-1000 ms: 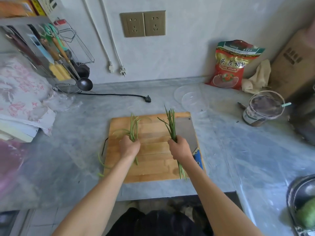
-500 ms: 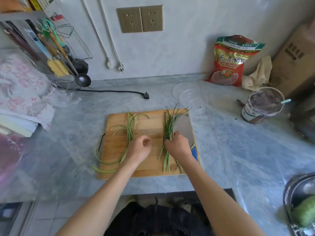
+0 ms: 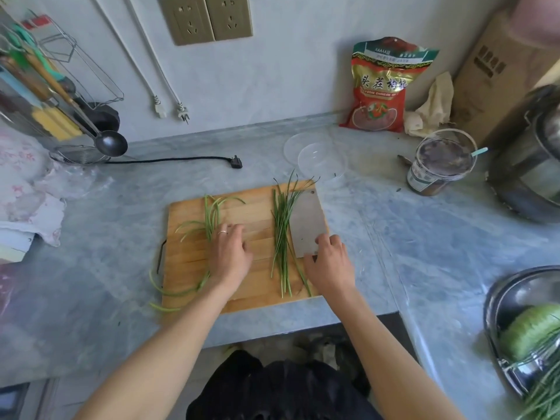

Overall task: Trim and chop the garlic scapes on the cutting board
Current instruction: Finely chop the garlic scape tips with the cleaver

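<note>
A wooden cutting board lies on the grey marbled counter, near its front edge. Two lots of garlic scapes are on it. The curly bunch lies on the board's left half, its long ends trailing off the board's front-left corner onto the counter. The straight bunch lies right of the middle, running from the board's far edge almost to its near edge. A cleaver lies flat along the board's right edge, its blade just beside the straight bunch.

The left hand reaches in from the front edge, forearm stretched over the board's near side, palm down on the wood. Its fingers are straight and close together, lying flat just beside the curly bunch; a ring shows on one of them. It holds nothing.

The right hand comes in over the board's front-right corner, palm down, over the cleaver's handle end. Its fingers curl down at the near end of the blade, the thumb on the side toward the scapes; whether they have closed on the handle cannot be told, as the hand hides it.

A steel bowl holding greens sits at the counter's right edge.
</note>
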`<action>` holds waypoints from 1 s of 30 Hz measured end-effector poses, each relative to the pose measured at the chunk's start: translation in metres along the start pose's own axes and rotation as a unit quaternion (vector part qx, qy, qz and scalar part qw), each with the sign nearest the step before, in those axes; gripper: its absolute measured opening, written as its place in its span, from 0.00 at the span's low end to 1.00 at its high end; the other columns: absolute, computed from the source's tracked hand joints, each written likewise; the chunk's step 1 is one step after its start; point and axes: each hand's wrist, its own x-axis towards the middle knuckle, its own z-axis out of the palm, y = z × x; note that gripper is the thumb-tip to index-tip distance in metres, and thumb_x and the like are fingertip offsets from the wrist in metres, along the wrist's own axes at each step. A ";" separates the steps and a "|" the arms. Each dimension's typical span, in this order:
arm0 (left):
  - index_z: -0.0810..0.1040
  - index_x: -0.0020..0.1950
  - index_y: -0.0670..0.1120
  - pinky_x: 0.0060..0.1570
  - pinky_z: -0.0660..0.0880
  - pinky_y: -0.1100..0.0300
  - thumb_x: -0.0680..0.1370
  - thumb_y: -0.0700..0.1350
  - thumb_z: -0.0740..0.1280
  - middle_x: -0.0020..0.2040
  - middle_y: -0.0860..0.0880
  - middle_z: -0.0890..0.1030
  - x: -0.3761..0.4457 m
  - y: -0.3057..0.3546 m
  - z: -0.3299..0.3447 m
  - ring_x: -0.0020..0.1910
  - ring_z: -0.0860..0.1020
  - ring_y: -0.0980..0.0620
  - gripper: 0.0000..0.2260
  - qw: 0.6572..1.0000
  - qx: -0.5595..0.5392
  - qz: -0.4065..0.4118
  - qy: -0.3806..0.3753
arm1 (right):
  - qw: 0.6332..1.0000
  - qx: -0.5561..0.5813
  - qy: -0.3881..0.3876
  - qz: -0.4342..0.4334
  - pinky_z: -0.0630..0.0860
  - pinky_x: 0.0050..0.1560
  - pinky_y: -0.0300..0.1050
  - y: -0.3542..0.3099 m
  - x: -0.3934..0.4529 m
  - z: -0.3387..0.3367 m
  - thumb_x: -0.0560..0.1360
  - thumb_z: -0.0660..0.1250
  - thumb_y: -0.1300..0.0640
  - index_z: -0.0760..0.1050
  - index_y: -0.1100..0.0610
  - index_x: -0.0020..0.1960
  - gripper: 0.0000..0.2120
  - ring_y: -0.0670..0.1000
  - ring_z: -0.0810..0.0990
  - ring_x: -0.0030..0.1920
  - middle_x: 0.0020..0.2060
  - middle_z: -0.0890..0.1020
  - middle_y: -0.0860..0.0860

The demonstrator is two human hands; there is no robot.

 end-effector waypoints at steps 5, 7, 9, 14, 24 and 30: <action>0.68 0.70 0.46 0.54 0.73 0.47 0.77 0.44 0.68 0.66 0.39 0.68 0.000 -0.017 -0.015 0.63 0.71 0.38 0.22 0.981 0.017 -0.190 -0.023 | 0.996 0.024 -0.061 -0.058 0.73 0.42 0.49 -0.033 0.011 0.011 0.76 0.61 0.55 0.72 0.60 0.54 0.10 0.58 0.76 0.50 0.51 0.75 0.56; 0.69 0.68 0.47 0.46 0.73 0.50 0.76 0.38 0.67 0.63 0.41 0.69 0.004 -0.026 -0.016 0.61 0.72 0.40 0.21 0.986 0.010 -0.160 -0.036 | 0.993 0.013 -0.083 -0.080 0.69 0.39 0.47 -0.042 0.015 0.016 0.76 0.62 0.54 0.70 0.59 0.49 0.08 0.57 0.75 0.46 0.47 0.74 0.54; 0.71 0.67 0.47 0.44 0.71 0.52 0.76 0.36 0.66 0.64 0.41 0.69 0.011 -0.039 -0.022 0.61 0.72 0.40 0.20 0.985 -0.011 -0.172 -0.030 | 0.991 0.015 -0.097 -0.093 0.68 0.38 0.46 -0.053 0.019 0.021 0.76 0.62 0.54 0.68 0.57 0.47 0.06 0.55 0.73 0.43 0.46 0.74 0.54; 0.71 0.70 0.47 0.60 0.69 0.48 0.77 0.40 0.65 0.69 0.39 0.68 0.014 -0.049 -0.034 0.67 0.68 0.39 0.20 0.985 0.002 -0.172 -0.028 | 0.989 0.040 -0.111 -0.088 0.76 0.47 0.50 -0.065 0.028 0.021 0.76 0.63 0.54 0.73 0.59 0.53 0.10 0.55 0.76 0.48 0.49 0.76 0.52; 0.80 0.60 0.43 0.50 0.79 0.47 0.71 0.30 0.69 0.60 0.43 0.78 0.034 0.000 -0.010 0.58 0.77 0.41 0.19 0.956 -0.024 0.282 -0.081 | 0.998 0.038 -0.009 0.044 0.74 0.48 0.47 -0.004 0.022 -0.001 0.76 0.62 0.57 0.74 0.59 0.60 0.14 0.55 0.75 0.53 0.55 0.75 0.54; 0.71 0.72 0.47 0.71 0.64 0.48 0.72 0.30 0.60 0.74 0.42 0.67 0.064 0.027 -0.009 0.74 0.63 0.41 0.29 0.782 0.248 0.532 -0.210 | 0.988 -0.032 -0.057 0.139 0.72 0.41 0.47 0.013 0.011 -0.001 0.74 0.62 0.57 0.65 0.58 0.52 0.10 0.56 0.74 0.49 0.51 0.71 0.56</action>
